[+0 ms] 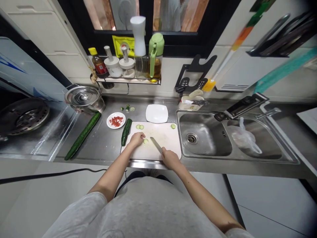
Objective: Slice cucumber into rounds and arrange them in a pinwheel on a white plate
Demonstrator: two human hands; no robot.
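My right hand (170, 158) is wrapped round the handle of a kitchen knife (156, 144), its blade lying low across the white cutting board (158, 153) and pointing up and left. My left hand (136, 140) rests over the board's left half, fingers curled together; whatever is in them cannot be made out. Just by its fingertips lie pale cucumber slices (146, 141). More slices (140, 127) sit near the board's top edge, and others (173, 126) at its top right corner. A cut length of cucumber (126, 132) leans along the left edge.
Behind the board stands a white plate (157, 113); left of it, a small dish (109, 121) holds red bits. A long cucumber (83, 136) lies farther left, near a lidded steel pot (85, 97). On the right is a double sink (205, 152). Bottles line a wall rack (128, 80).
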